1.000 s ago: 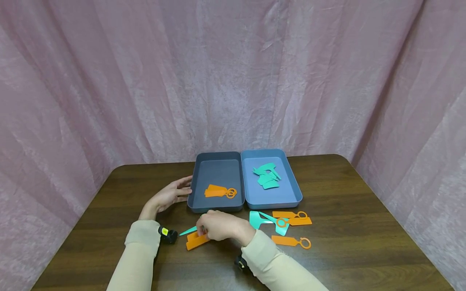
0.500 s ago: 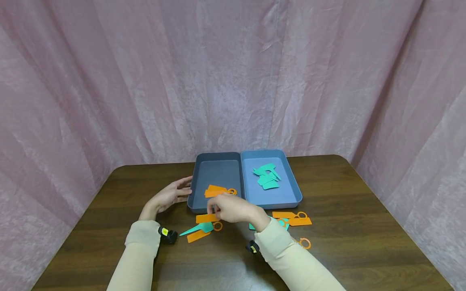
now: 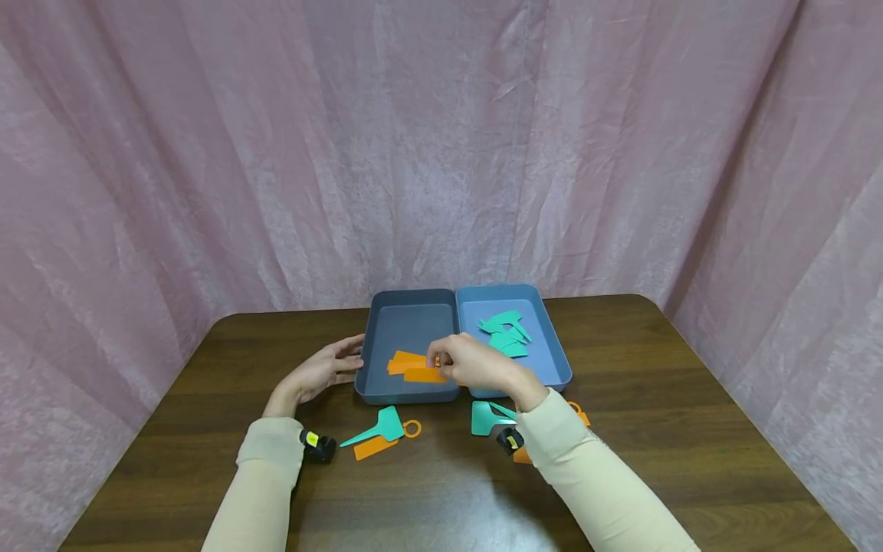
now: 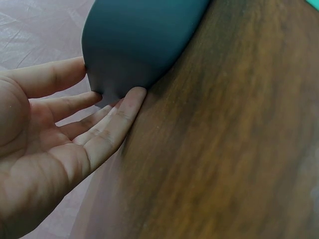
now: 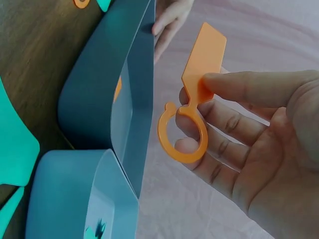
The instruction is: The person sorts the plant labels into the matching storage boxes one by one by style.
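the right hand (image 3: 476,363) is pinching an orange tag (image 5: 205,64) over the dark tray (image 3: 411,326), which the left hand (image 3: 321,372) is touching with straight fingers (image 4: 110,126).

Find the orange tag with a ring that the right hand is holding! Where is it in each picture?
Head: the flat orange tag with a ring is below centre, in the right hand.
Left wrist: not in it.
Right wrist: the tag is just right of centre.
Shared landmark: the dark grey rectangular tray.
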Demonstrator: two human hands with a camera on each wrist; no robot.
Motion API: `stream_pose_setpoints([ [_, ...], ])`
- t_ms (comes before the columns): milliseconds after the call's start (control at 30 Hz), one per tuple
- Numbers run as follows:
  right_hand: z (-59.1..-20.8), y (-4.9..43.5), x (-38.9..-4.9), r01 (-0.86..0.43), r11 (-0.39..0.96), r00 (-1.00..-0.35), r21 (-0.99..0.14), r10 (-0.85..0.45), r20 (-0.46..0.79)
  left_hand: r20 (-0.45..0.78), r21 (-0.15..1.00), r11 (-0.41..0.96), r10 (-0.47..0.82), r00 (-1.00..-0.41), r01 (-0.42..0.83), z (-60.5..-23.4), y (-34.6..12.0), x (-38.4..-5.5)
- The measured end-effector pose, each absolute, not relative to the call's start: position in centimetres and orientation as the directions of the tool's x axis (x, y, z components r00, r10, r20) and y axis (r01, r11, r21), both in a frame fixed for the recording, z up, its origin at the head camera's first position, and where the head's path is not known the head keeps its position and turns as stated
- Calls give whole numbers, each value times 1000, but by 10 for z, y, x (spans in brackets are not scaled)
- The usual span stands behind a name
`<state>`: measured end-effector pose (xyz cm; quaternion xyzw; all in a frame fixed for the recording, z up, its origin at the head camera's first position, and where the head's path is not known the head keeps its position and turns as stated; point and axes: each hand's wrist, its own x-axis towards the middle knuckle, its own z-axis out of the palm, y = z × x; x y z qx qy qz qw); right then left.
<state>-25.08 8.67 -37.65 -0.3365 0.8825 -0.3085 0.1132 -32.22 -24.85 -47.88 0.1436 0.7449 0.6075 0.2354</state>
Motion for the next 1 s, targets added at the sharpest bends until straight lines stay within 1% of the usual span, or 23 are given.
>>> stream_pose_setpoints([
  [300, -366, 90, -269, -499, 584, -767, -640, -642, 13, -179, 972, 223, 493, -851, -75, -478, -246, -323],
  [567, -357, 85, -290, -488, 615, -792, -620, -610, 18, -188, 972, 217, 488, -852, -90, -478, -246, -322],
  [800, -356, 75, -304, -440, 586, -804, -680, -594, 9, -185, 973, 211, 490, -852, -90, -478, -248, -321],
  [1000, -362, 63, -313, -419, 593, -813, -687, -582, -7, -185, 973, 213, 486, -854, -90, -479, -249, -319],
])
